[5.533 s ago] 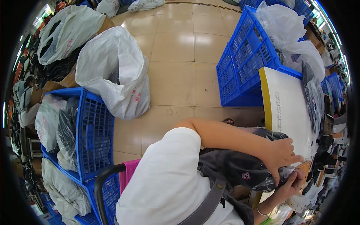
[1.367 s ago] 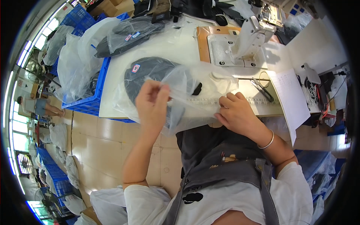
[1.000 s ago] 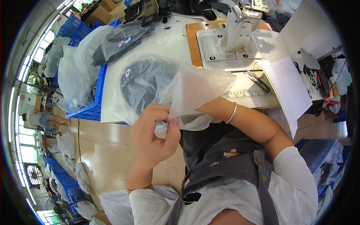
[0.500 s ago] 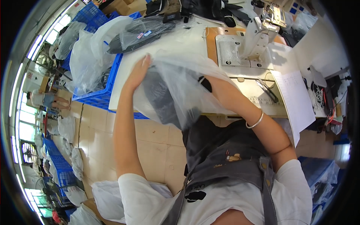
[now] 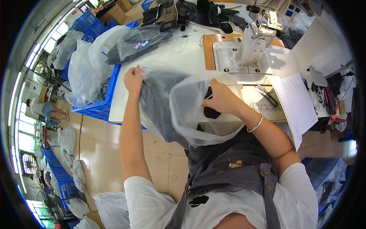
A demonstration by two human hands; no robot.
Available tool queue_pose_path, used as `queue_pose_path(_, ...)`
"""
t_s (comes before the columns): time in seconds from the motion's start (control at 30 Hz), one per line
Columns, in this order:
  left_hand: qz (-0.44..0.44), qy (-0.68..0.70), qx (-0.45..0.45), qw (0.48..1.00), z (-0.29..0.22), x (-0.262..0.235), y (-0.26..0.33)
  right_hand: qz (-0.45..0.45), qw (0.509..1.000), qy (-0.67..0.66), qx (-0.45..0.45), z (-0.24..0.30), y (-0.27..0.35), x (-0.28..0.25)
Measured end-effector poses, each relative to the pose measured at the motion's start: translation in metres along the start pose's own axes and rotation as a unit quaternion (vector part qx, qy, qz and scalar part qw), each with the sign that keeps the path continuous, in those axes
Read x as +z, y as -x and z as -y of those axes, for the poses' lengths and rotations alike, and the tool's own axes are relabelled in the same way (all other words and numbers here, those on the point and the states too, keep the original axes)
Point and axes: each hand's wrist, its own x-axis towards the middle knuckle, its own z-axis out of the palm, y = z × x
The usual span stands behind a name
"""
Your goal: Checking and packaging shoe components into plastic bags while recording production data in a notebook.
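A clear plastic bag (image 5: 187, 110) with dark grey fabric pieces (image 5: 162, 97) inside lies across the table's front edge and sags over it. My left hand (image 5: 133, 80) is closed on the bag's far left corner, beside a small pink-and-white label (image 5: 143, 71). The bag's mouth gapes toward the right. There, my right hand (image 5: 223, 97) pinches a black rounded piece (image 5: 211, 108) between thumb and fingers, partly within the bag's mouth. Whether that piece joins the grey ones is hidden.
A white sewing machine (image 5: 249, 49) stands at the back right, with scissors (image 5: 267, 95), a ruler (image 5: 263, 107) and a written sheet (image 5: 295, 103) nearby. Another filled bag (image 5: 139, 45) lies at the back left by a blue crate (image 5: 93, 108). Dark pieces (image 5: 206, 15) crowd the far edge.
My left hand has gone from flat and stretched out to closed on the bag's corner. The bag's mouth has opened wider, and the black piece shows more plainly in my right hand.
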Motion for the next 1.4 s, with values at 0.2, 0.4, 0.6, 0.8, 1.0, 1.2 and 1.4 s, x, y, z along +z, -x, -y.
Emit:
queue_pose_path(0.2, -0.079, -0.154, 0.111, 0.979, -0.029, 0.001, -0.024, -0.108, 0.987, -0.034, -0.110, 0.009, 0.022, -0.008)
queue_pose_path(0.4, -0.054, -0.359, 0.033, 0.931, 0.013, -0.020, -0.056, -0.091, 0.996, -0.021, -0.004, 0.023, 0.070, -0.051)
queue_pose_path(0.6, -0.031, -0.347, -0.066, 0.935, 0.055, -0.044, -0.056, -0.185, 0.980, -0.057, 0.051, -0.026, 0.092, -0.062)
queue_pose_path(0.8, -0.028, 0.039, 0.179, 0.983, -0.087, 0.001, 0.032, -0.203, 0.959, 0.198, 0.016, -0.023, 0.093, -0.046)
queue_pose_path(1.0, 0.427, 0.382, -0.276, 0.771, -0.181, 0.013, 0.155, -0.260, 0.889, 0.303, -0.222, -0.005, 0.102, -0.014)
queue_pose_path(1.2, 0.316, 0.563, -0.281, 0.710, -0.172, 0.032, 0.170, -0.172, 0.907, 0.272, -0.273, -0.015, 0.113, 0.007)
queue_pose_path(1.4, 0.305, 0.599, -0.269, 0.690, -0.162, 0.032, 0.182, -0.071, 0.971, 0.019, -0.229, -0.017, 0.123, 0.001)
